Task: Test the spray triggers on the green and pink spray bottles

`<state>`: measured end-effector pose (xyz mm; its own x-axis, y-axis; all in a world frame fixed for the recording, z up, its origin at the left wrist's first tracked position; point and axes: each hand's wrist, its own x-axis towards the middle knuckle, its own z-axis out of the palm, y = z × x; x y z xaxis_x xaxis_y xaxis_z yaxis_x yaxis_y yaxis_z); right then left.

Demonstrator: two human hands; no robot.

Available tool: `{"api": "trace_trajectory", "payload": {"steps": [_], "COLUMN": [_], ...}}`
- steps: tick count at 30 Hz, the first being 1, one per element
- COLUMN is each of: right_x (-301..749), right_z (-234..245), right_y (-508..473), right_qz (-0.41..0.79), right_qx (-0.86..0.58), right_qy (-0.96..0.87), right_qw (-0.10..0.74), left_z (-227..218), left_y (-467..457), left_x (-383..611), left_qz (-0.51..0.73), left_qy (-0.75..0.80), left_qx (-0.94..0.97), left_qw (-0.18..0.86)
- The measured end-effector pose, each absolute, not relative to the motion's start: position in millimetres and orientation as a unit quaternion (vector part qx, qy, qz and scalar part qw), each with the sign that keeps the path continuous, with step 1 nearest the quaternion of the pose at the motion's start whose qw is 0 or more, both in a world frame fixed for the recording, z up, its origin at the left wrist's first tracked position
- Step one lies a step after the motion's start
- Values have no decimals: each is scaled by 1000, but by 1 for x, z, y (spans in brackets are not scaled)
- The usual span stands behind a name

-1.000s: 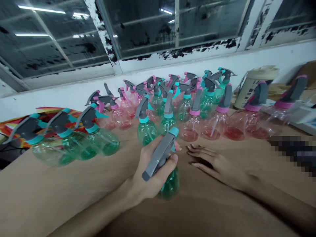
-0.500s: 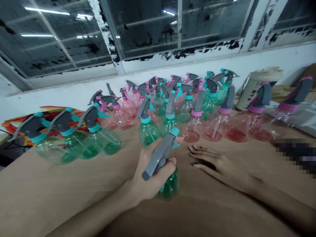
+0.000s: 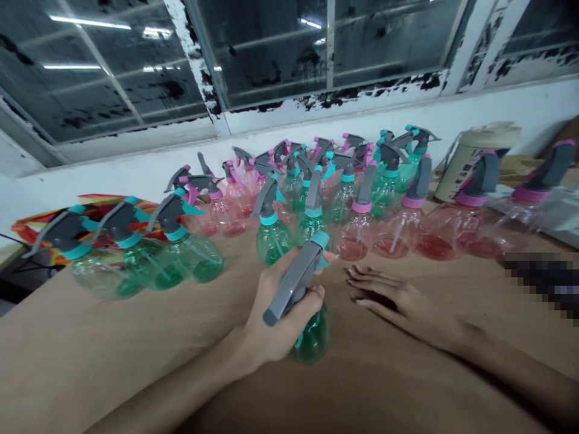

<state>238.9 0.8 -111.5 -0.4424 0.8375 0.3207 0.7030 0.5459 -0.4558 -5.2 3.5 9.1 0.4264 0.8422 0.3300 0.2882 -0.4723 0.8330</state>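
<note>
My left hand (image 3: pixel 275 313) is wrapped round the neck of a green spray bottle (image 3: pixel 313 337) with a grey and teal trigger head. The bottle stands near the front of the wooden table (image 3: pixel 181 349), its nozzle end pointing away and to the right. My right hand (image 3: pixel 398 301) rests on the table to the right of it, fingers stretched out and holding nothing. Just beyond my left hand are two more green spray bottles (image 3: pixel 274 238). Past my right hand stands a row of pink spray bottles (image 3: pixel 353 241) with grey and pink heads.
Three green spray bottles (image 3: pixel 196 256) stand at the left, by a colourful bag (image 3: pixel 27 229). Many pink and green bottles crowd the back, below the window (image 3: pixel 271 54). A cream jug (image 3: pixel 474 157) stands at back right; a dark blurred object (image 3: pixel 547 277) lies at the right edge.
Hardly anything differs. The view has shifted slightly, and my left hand keeps its hold on the green spray bottle; my right hand stays flat on the table.
</note>
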Motion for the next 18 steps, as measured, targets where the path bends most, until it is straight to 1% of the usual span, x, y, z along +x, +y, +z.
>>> {"api": "trace_trajectory", "payload": {"steps": [3, 9, 14, 18], "right_x": [239, 238, 239, 240], "right_z": [-113, -110, -110, -110], "right_y": [1, 0, 0, 0], "right_qz": [127, 129, 134, 137], "right_qx": [-460, -459, -461, -454], "right_qy": [-840, -843, -839, -843], "right_qw": [260, 250, 255, 254], "left_z": [9, 10, 13, 10], "left_y": [4, 6, 6, 5], "left_x": [-7, -7, -7, -7], "left_qz": [367, 375, 366, 355], "left_qy": [373, 364, 387, 393], "left_qx": [777, 785, 790, 787], "left_qw": [351, 333, 304, 317]}}
